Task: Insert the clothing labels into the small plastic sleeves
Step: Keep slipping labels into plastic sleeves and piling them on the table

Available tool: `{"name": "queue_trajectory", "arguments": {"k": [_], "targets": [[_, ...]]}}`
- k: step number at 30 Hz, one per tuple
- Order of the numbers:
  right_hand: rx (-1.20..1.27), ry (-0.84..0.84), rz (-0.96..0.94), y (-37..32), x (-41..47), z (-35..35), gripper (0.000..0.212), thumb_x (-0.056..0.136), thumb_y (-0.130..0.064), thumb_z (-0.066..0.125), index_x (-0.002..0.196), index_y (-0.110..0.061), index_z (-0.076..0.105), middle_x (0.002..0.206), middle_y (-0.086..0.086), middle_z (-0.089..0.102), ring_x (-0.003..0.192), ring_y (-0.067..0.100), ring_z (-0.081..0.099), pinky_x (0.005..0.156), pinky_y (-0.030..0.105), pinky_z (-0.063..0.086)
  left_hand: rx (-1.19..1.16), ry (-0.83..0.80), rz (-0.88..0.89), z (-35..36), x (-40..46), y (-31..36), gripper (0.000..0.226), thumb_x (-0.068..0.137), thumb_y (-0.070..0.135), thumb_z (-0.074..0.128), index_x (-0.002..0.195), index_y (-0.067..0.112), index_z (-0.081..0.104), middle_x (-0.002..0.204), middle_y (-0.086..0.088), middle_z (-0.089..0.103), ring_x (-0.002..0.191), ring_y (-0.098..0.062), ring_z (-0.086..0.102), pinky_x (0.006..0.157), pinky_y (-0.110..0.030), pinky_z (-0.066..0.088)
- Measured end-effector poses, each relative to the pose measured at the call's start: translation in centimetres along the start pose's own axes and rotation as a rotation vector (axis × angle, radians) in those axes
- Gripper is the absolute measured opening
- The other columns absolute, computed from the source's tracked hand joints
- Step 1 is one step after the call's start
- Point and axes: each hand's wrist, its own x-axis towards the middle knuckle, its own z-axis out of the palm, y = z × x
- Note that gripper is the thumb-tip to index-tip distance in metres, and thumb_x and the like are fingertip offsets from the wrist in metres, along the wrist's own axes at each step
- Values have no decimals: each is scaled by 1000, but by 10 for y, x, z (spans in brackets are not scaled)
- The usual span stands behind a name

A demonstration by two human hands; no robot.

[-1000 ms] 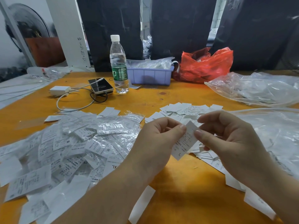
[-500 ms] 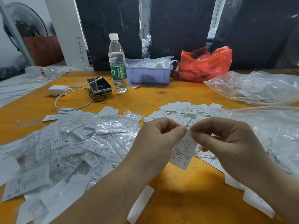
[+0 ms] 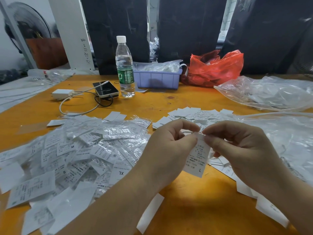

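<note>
Two hands, left hand (image 3: 169, 148) and right hand (image 3: 237, 150), each grip pinching one label (image 3: 197, 158), one bottle (image 3: 124, 68)

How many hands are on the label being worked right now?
2. The left hand pinches the top edge of the label from the left; the right hand pinches the same top edge from the right. The label hangs down between them above the orange table.

Both hands, left (image 3: 171, 146) and right (image 3: 237, 150), pinch the top of a label (image 3: 196, 160) above the worktop (image 3: 194, 204), near its front edge, a sleeved pile (image 3: 76, 155) beside them.
</note>
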Motion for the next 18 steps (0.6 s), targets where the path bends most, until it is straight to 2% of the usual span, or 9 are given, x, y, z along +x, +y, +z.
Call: {"name": "queue_trajectory", "arguments": {"k": [3,8,11,14,16,18], "targets": [[26,14,-1,-1,0,0,16,82,-18,67,85,-33,72,80,-2,73,72,14,66,54,32,55,61,-14,64,-1,-1,-1,19,94,12,56,90,26,68,56,5,42,51,0,49,50,-8,43],[41,20,1,1,0,-1,23,83,-10,68,88,-32,71,79,-1,73,66,13,65,54,28,54,150,-2,79,1,-1,-2,9,89,21,66,82,27,65,53,10,45,48,-1,43,51,-16,43],[42,13,-10,-1,-1,0,13,79,-25,66,88,-33,71,79,-1,72,70,17,67,55,31,55,161,2,85,1,0,-3,10,89,23,68,79,22,66,51,10,45,46,-1,43,48,-12,37],[60,5,-17,-1,-1,0,15,75,-33,63,88,-31,71,79,-1,72,70,17,68,55,28,54,176,14,94,2,0,-5,16,90,27,67,77,18,65,52,10,44,47,-2,44,47,-11,34],[66,2,-23,-1,-1,0,15,75,-32,63,88,-30,71,79,1,72,70,16,68,54,26,53,167,23,88,1,0,-6,18,91,27,66,77,15,65,53,8,45,48,-1,46,46,-8,33],[68,-2,-24,0,-1,0,15,75,-32,63,87,-30,71,79,2,72,72,17,69,54,26,53,141,25,78,1,1,-6,20,91,27,65,77,14,65,58,-3,52,51,-1,50,48,-8,36]]}}
